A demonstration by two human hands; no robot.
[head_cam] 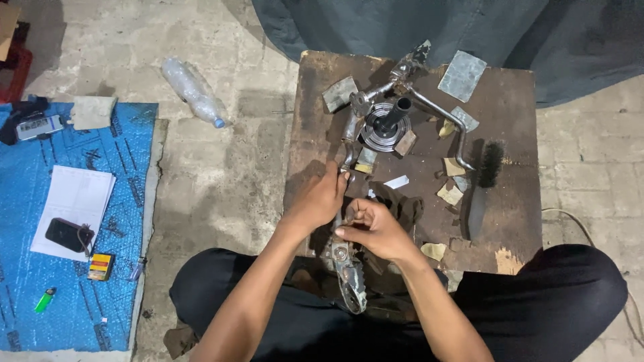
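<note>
Head view, items listed outward from the metal pedal arm (pixel 349 271) at the surface's (pixel 516 221) near edge: right hand (pixel 376 228), fingers pinched closed on the arm's upper end; left hand (pixel 320 200), fingers wrapped around a curved steel bracket (pixel 350 137) just beyond; round bearing hub (pixel 386 127) farther back; wire brush (pixel 484 184) off right; plastic bottle (pixel 194 92) on floor, far left.

Single head view, steeply downward, close over low wooden table (pixel 510 221).
</note>
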